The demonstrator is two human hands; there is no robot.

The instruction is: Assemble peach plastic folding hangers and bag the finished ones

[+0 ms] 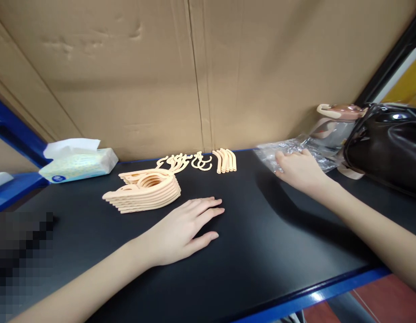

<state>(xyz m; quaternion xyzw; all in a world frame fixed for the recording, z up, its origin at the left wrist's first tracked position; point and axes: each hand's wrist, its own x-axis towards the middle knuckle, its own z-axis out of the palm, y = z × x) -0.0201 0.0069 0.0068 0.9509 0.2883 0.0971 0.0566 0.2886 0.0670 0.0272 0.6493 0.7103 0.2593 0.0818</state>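
Observation:
My left hand (186,229) lies flat on the black tabletop with its fingers spread, holding nothing. Just beyond it is a neat stack of peach plastic hanger pieces (145,193). Behind the stack, several loose peach hooks (179,162) lie in a group, some overlapping. To their right sits a row of short curved peach bars (224,160). Over at the right, my right hand (298,170) is closed with bent fingers on a clear, crinkled plastic bag (270,150). The hand covers part of the bag, and its contents cannot be made out.
A tissue pack (80,163) stands at the back left. At the right are a clear drinking bottle (332,130) with a peach lid and a dark shiny bag (389,148). A cardboard wall (143,80) closes off the back; a blue edge (315,296) borders the tabletop's front.

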